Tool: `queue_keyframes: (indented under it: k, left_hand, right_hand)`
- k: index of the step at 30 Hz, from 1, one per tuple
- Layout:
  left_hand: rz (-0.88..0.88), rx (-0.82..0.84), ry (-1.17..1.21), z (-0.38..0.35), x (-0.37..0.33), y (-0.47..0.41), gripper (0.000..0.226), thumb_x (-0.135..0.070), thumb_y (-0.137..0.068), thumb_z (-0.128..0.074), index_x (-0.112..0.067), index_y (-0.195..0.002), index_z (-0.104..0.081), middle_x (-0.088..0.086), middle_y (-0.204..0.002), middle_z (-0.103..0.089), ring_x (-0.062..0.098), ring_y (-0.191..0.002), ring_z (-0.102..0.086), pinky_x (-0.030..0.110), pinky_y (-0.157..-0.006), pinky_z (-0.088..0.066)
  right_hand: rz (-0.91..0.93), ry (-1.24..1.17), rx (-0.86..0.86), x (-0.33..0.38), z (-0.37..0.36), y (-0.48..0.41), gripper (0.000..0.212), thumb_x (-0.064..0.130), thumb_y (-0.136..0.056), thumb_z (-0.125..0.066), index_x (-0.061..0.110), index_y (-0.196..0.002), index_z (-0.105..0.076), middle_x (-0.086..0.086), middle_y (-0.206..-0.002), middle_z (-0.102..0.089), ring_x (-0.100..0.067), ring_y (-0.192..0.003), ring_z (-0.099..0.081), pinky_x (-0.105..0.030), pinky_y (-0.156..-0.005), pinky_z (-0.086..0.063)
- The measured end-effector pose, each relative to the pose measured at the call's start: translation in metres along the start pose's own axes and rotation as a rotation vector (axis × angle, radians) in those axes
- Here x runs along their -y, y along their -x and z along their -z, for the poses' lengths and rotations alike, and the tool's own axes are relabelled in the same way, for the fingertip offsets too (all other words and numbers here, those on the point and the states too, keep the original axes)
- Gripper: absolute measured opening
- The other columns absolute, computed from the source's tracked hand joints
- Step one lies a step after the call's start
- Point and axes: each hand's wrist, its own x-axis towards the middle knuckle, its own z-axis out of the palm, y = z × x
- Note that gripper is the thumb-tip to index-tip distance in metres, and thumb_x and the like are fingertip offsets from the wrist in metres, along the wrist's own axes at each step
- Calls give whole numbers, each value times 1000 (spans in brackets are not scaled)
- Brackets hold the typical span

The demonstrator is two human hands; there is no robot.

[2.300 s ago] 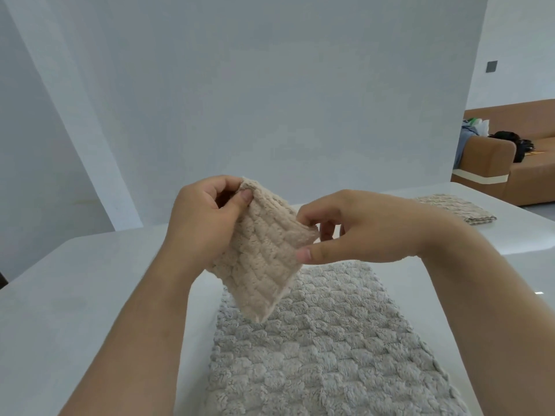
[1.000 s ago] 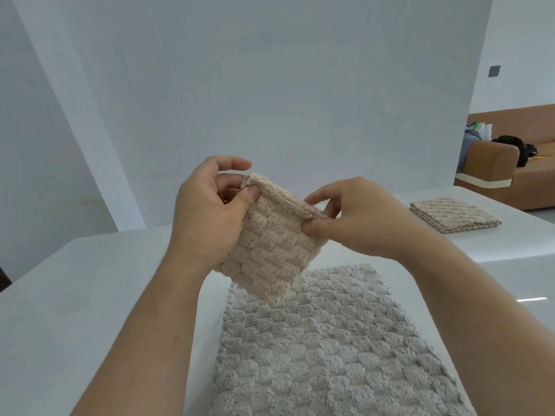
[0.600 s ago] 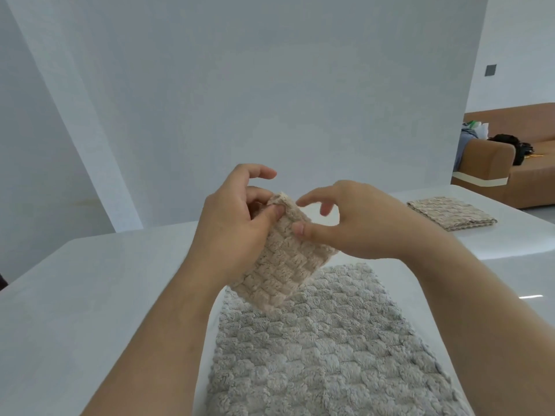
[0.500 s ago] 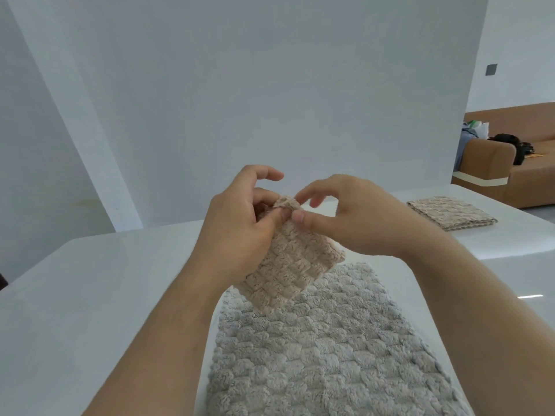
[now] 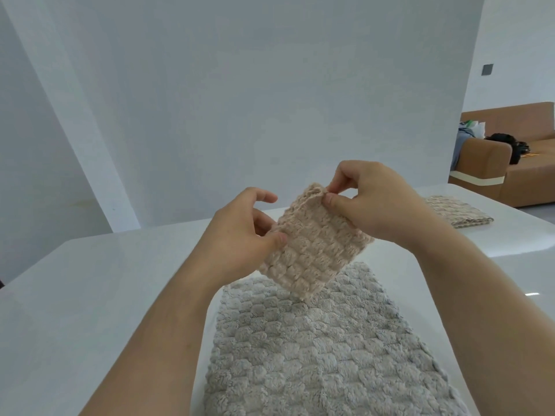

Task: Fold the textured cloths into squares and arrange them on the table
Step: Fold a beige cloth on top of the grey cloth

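Head cam: white wall point(image 5: 270, 85) behind, white table point(image 5: 75, 295) in front of me. Grey textured cloth point(image 5: 315, 355) lies flat on the table, running from the near edge of frame away from me, between my forearms. Brown sofa point(image 5: 525, 175) sits far right behind the table, with dark stuff piled on it that I can't identify. Beige textured cloth point(image 5: 312, 253) is folded small and held up in the air, tilted, with its low corner hanging just over the far end of the grey cloth. Can't tell if they touch. A second folded cloth point(image 5: 459, 211) lies flat at the far right of the table, well apart from the rest. My left hand point(image 5: 240, 238) pinches the beige cloth's left edge, thumb on the front, fingers behind, index lifted free. My right hand point(image 5: 375, 205) pinches the top corner between thumb and index tip, other fingers curled. Small dark wall switch point(image 5: 486, 78) upper right.
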Motion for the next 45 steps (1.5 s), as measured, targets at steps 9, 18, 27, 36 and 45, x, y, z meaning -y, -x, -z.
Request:
queue_keyframes:
  k: [9,18,27,36,45]
  left_hand:
    - [-157,-104,-23,-8,-16,7,48,-18,-90,-73,-42,-127,-51,-13,-100,-67,4,-71,-66,10,-59,-47]
    - [-23,-38,105,-7,-9,1,70,-26,-70,-93,-43,-124,-53,-5,-96,-72,10,-78,-70,28,-65,-53]
    - [-52,-93,178,-11,-15,4,59,-15,-77,-88,-36,-120,-54,-9,-87,-77,6,-76,-72,28,-73,-56]
    - [-165,-35,188,-10,-14,4,24,-5,-94,-68,-29,-90,-68,-12,-101,-77,14,-91,-74,48,-92,-58]
    - [-335,29,-245,-20,-13,6,43,-4,-86,-62,-40,-104,-74,-23,-123,-57,-1,-103,-60,24,-90,-52]
  right_hand:
    - [98,208,310,13,-4,8,91,19,-81,-66,44,-157,-23,8,-155,-36,-16,-138,-34,-40,-110,-35]
    - [32,61,146,14,-8,6,26,13,-84,-59,31,-96,-72,13,-77,-64,-2,-66,-56,-21,-55,-38]
    - [78,28,249,18,-5,8,23,32,-89,-62,41,-110,-65,17,-97,-68,-4,-89,-65,-30,-77,-56]
    - [-23,7,86,7,-3,2,23,10,-89,-52,27,-89,-68,4,-83,-70,-17,-78,-64,-34,-67,-53]
    - [-120,-78,-10,-5,5,-4,23,7,-88,-51,24,-83,-66,0,-66,-62,-7,-47,-47,-18,-42,-37]
